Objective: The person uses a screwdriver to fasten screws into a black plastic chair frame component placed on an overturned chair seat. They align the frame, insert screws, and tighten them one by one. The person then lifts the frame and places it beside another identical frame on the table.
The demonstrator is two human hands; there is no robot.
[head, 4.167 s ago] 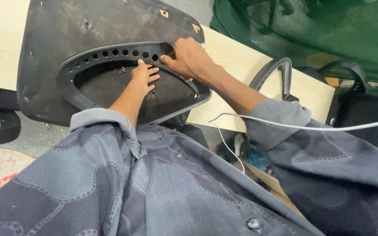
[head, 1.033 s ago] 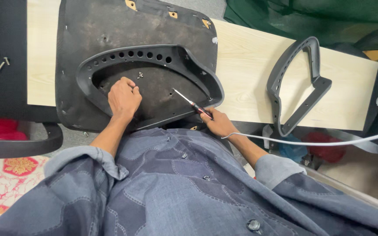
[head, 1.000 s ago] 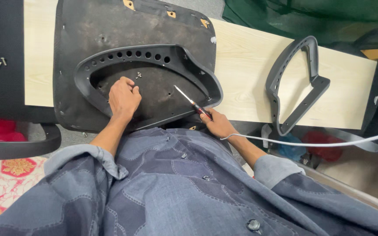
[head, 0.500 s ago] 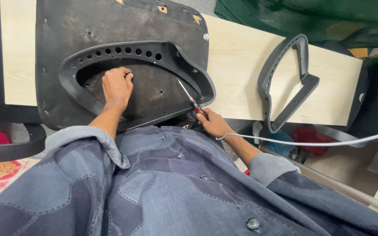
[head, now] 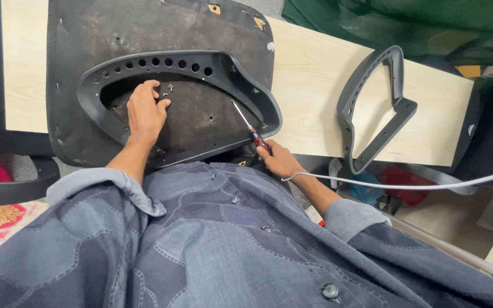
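Chair seat point(head: 115, 28) lies underside up on the pale wooden bench point(head: 315, 74), black plastic frame point(head: 241, 68) on top of it with a row of holes along its 12 o'clock edge.

My left hand point(head: 144, 111) lies flat inside the frame opening, fingers loose, holding nothing; fingertips are just beside a few small screws point(head: 168, 89) at 1 o'clock of the hand. My right hand point(head: 281, 159) has its grip closed around the red-and-black handle of a screwdriver point(head: 246, 124), shaft pointing toward 11 o'clock, tip resting near the frame's inner right rim.

To do this well, I judge: pick one screw with the left fingertips, seat it upright in its hole, bring the tip square onto the head, press straight down before turning.

A loose black armrest point(head: 372, 108) lies at 3 o'clock, well apart from the seat.

Hard to make out: the screw heads' type, whether the tip touches anything, and the seat's near edge, hidden behind my shirt. A white cable point(head: 406, 185) crosses my right wrist; its ends are cut off.
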